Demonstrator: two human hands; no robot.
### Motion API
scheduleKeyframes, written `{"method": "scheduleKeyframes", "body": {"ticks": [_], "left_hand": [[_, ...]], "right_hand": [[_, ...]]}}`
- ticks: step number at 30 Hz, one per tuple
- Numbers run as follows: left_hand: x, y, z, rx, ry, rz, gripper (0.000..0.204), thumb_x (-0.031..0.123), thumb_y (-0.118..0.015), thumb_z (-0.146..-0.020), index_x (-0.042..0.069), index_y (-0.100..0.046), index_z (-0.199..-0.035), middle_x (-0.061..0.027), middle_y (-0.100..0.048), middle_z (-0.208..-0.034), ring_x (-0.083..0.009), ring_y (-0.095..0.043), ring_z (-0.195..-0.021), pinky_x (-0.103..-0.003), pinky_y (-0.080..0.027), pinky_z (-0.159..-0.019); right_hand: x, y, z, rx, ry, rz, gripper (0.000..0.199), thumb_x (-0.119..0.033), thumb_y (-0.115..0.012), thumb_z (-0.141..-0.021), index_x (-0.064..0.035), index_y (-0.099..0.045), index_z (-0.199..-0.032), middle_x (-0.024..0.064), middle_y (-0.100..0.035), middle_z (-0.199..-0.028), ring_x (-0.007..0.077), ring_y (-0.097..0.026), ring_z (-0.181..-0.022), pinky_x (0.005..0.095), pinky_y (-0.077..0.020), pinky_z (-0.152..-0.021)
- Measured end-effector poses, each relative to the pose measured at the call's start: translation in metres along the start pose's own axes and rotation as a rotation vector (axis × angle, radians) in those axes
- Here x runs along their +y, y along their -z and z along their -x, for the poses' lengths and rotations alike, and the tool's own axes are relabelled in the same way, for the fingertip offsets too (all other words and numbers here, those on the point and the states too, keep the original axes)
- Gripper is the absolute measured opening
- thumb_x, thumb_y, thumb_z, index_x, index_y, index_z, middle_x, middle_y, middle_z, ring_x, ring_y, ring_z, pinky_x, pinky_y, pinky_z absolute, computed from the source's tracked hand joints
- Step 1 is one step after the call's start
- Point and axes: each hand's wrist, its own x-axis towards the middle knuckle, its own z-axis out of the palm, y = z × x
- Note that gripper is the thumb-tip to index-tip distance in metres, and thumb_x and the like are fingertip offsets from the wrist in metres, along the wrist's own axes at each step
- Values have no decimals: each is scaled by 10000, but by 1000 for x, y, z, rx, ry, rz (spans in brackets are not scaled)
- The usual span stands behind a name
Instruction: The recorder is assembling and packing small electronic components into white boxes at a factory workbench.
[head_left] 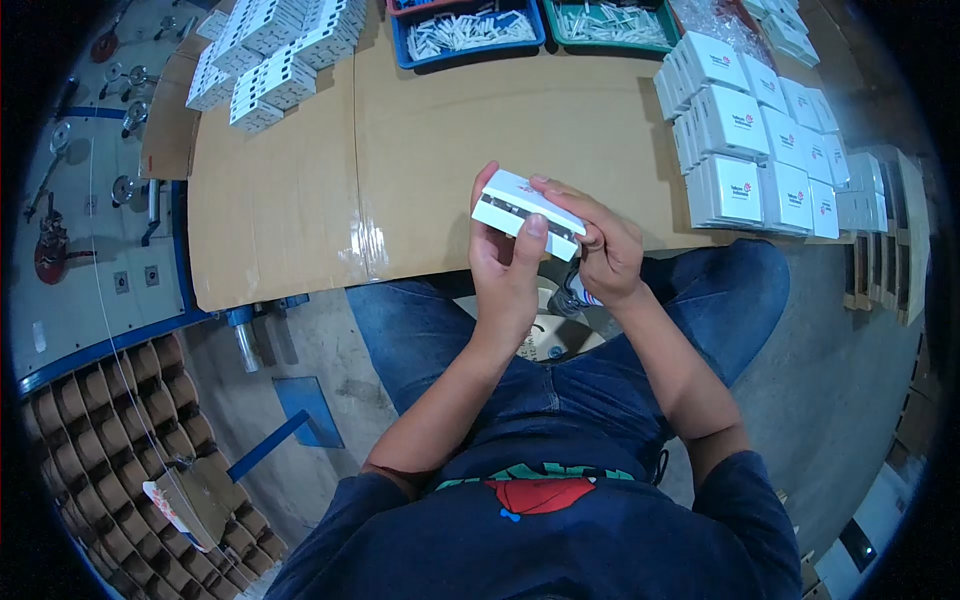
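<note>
Two hands on one white box (527, 213), held above the cardboard-covered table (300, 200) edge: left hand (505, 268) closed around its near side, right hand (605, 250) gripping its right end. Stacked boxes (750, 150) far right.

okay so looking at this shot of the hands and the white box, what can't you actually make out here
Head view:
- White box: contents hidden; left hand and right hand cover its lower side.
- Small thing under the right hand: mostly hidden by it.
- Blue tray, green tray: cut off at the top edge, pieces too small.
</note>
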Motion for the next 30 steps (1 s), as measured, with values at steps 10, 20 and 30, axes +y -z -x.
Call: {"method": "scheduleKeyframes", "body": {"ticks": [10, 20, 30], "left_hand": [[-2, 2, 1, -14, -54, -36, 799, 280, -721, -993, 64, -255, -1605, -85, -523, -1295, -161, -533, -1198, -325, -456, -1041], [-4, 1, 1, -58, -87, -41, 986, 138, -813, -903, 97, -156, -1638, -137, -479, -1403, -229, -549, -1263, -388, -470, -1094], [-16, 7, 3, -116, 27, -110, 1051, 54, -865, -797, 58, -184, -1598, -141, -448, -1485, -264, -506, -1359, -417, -430, -1140]], "right_hand": [[-2, 7, -5, -62, 30, -24, 548, -441, -484, -1068, 36, -682, -1253, 247, -687, -1290, 372, -662, -1241, 439, -523, -1054], [-14, 27, -24, -169, -267, -102, 496, -442, -570, -1047, -2, -712, -1226, 226, -682, -1305, 344, -646, -1259, 433, -507, -1060], [-42, 28, -45, -295, -251, 109, 529, -212, -824, -831, -84, -695, -1328, 155, -636, -1420, 308, -604, -1323, 438, -487, -1103]]}}
